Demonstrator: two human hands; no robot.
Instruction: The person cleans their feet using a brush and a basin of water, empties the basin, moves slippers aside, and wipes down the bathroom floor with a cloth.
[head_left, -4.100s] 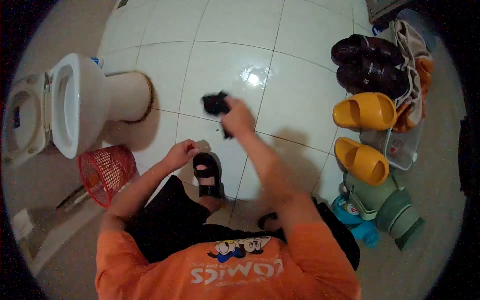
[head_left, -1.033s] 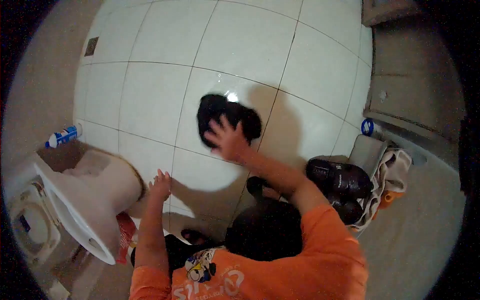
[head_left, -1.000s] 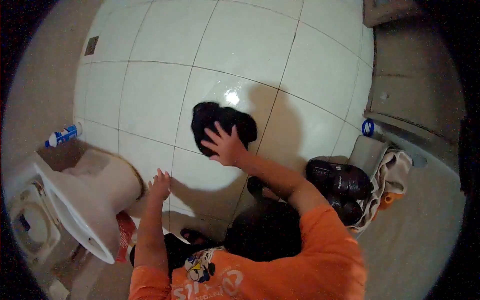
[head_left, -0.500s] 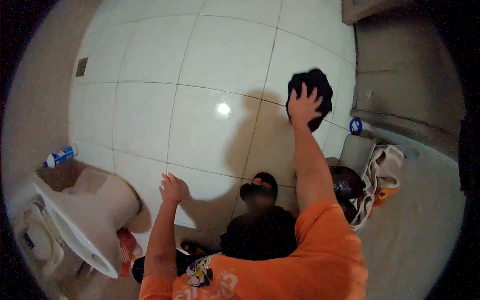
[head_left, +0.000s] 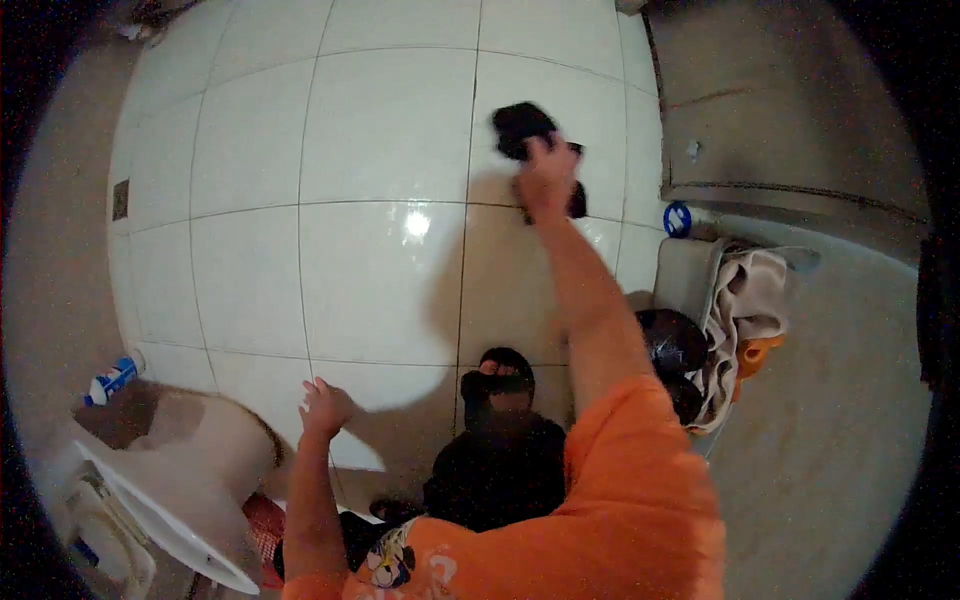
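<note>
On the white tiled floor [head_left: 385,130], a black cloth [head_left: 523,128] lies bunched and folded. My right hand [head_left: 548,178] is on its middle, arm stretched forward, with the fingers curled into the fabric. Parts of the cloth stick out ahead of the hand and on both sides of it. My left hand [head_left: 325,408] is held over the tiles near the toilet, empty, with its fingers apart. Whether it touches the floor I cannot tell.
At the lower left stands a toilet [head_left: 205,440], with a blue and white bottle [head_left: 115,380] beyond it. A drain [head_left: 121,200] is at the left. On the right are a blue round object [head_left: 677,220], a dark shiny bag [head_left: 672,342] and a beige cloth [head_left: 748,290].
My right hand has gone from lying spread on the cloth to gripping it, and the cloth has bunched up. My left hand stays apart from it. The camera view has shifted.
</note>
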